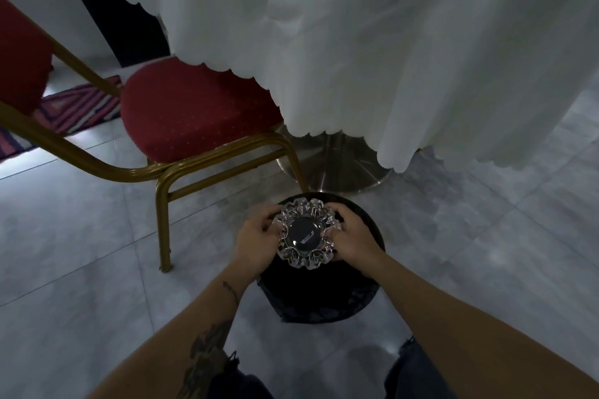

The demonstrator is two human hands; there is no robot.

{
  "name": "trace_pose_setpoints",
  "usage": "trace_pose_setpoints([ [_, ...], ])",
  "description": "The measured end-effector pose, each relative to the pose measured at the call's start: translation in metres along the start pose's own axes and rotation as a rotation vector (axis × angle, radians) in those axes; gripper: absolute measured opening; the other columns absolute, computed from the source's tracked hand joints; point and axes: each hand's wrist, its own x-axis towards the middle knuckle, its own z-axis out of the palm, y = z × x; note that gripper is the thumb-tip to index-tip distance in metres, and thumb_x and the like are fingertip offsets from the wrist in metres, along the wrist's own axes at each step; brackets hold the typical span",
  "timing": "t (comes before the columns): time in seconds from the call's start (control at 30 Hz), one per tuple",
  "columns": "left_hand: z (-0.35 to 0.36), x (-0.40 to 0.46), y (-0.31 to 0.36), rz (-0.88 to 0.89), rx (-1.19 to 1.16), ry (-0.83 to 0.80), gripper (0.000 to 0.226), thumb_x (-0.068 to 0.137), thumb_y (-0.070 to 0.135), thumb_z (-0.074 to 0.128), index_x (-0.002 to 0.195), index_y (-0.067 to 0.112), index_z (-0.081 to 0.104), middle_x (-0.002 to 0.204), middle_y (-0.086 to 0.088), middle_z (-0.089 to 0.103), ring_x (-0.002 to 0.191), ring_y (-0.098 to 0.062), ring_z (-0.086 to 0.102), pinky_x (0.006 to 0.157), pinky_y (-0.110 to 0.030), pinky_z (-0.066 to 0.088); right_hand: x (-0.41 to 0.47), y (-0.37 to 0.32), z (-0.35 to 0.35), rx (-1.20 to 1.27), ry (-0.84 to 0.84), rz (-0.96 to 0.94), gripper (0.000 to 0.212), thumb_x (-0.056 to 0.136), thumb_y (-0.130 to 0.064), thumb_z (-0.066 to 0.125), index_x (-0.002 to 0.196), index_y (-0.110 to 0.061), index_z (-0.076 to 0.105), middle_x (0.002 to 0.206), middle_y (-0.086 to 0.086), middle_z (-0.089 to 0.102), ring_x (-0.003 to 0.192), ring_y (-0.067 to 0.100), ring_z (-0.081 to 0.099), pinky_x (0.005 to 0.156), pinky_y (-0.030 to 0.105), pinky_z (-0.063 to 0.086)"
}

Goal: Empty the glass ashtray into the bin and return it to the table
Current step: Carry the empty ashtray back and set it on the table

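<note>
From the head camera, the glass ashtray [306, 234] is round, of clear cut glass, with a scalloped rim and leaf-like patterns around a smooth dark centre. It is held in the air directly above the black bin [369, 295], which stands on the grey tiled floor [81, 269]. The left hand [257, 238] grips its left edge and the right hand [351, 241] grips its right edge, fingers curled around the rim. Both forearms reach forward and down, and the left one has tattoos. The ashtray's flat face is turned toward the camera; being round, it has no clear long axis, and I cannot tell if it is upside down. Behind stands a table under a white tablecloth [389, 42] and a red chair [194, 113].
</note>
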Motion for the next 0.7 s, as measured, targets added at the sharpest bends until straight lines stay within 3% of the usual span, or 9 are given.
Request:
trace_pose_setpoints([
  [0.1, -0.027, -0.029, 0.036, -0.100, -0.063, -0.040, 0.028, 0.100, 0.005, 0.051, 0.118, 0.021, 0.064, 0.087, -0.003, 0.068, 0.075, -0.012, 0.065, 0.068, -0.022, 0.057, -0.035, -0.039, -0.001, 0.067, -0.039, 0.076, 0.043, 0.092, -0.014, 0.059, 0.117, -0.050, 0.063, 0.117, -0.001, 0.073, 0.102, 0.023, 0.073, 0.077, 0.049, 0.066],
  [0.13, -0.034, -0.037, 0.046, -0.130, -0.078, -0.043, 0.026, 0.099, 0.008, 0.052, 0.115, 0.025, 0.064, 0.093, -0.007, 0.070, 0.077, -0.015, 0.067, 0.071, -0.027, 0.060, -0.045, -0.050, -0.001, 0.082, -0.048, 0.111, 0.045, 0.094, -0.013, 0.059, 0.121, -0.048, 0.062, 0.119, 0.000, 0.072, 0.103, 0.023, 0.073, 0.075, 0.048, 0.066],
  [0.2, -0.047, -0.048, 0.056, -0.156, -0.078, -0.063, 0.025, 0.092, 0.025, 0.053, 0.112, 0.034, 0.066, 0.102, -0.012, 0.073, 0.084, -0.030, 0.072, 0.080, -0.050, 0.062, -0.059, -0.069, -0.002, 0.111, -0.056, 0.131, 0.049, 0.095, -0.009, 0.058, 0.127, -0.045, 0.061, 0.122, 0.003, 0.070, 0.104, 0.026, 0.072, 0.070, 0.049, 0.066],
  [0.3, -0.084, -0.072, 0.096, -0.235, -0.076, -0.071, 0.032, 0.091, 0.027, 0.051, 0.120, 0.032, 0.064, 0.088, -0.024, 0.071, 0.075, -0.043, 0.068, 0.078, -0.065, 0.058, -0.088, -0.127, -0.008, 0.107, -0.075, 0.175, 0.052, 0.096, -0.007, 0.057, 0.135, -0.041, 0.058, 0.120, 0.007, 0.071, 0.100, 0.028, 0.073, 0.069, 0.050, 0.066],
  [0.43, -0.125, -0.110, 0.172, -0.299, -0.104, -0.041, 0.035, 0.100, 0.009, 0.048, 0.131, 0.023, 0.060, 0.085, -0.019, 0.069, 0.074, -0.030, 0.061, 0.074, -0.050, 0.058, -0.130, -0.198, -0.019, 0.065, -0.092, 0.155, 0.049, 0.097, -0.006, 0.055, 0.133, -0.039, 0.059, 0.116, 0.005, 0.073, 0.097, 0.026, 0.074, 0.069, 0.051, 0.066],
  [0.6, -0.175, -0.151, 0.262, -0.354, -0.157, -0.033, 0.029, 0.099, 0.008, 0.049, 0.116, 0.028, 0.061, 0.074, -0.004, 0.063, 0.063, -0.020, 0.057, 0.064, -0.032, 0.050, -0.183, -0.292, -0.040, 0.043, -0.077, 0.178, 0.043, 0.096, -0.005, 0.055, 0.125, -0.036, 0.061, 0.113, 0.003, 0.072, 0.094, 0.026, 0.074, 0.067, 0.051, 0.066],
  [0.7, -0.202, -0.159, 0.310, -0.331, -0.184, -0.063, 0.031, 0.096, 0.011, 0.052, 0.122, 0.024, 0.062, 0.086, -0.008, 0.066, 0.070, -0.021, 0.059, 0.068, -0.041, 0.057, -0.203, -0.348, -0.057, 0.012, -0.071, 0.145, 0.039, 0.097, -0.004, 0.053, 0.117, -0.037, 0.062, 0.113, -0.001, 0.069, 0.091, 0.022, 0.072, 0.056, 0.039, 0.065],
])
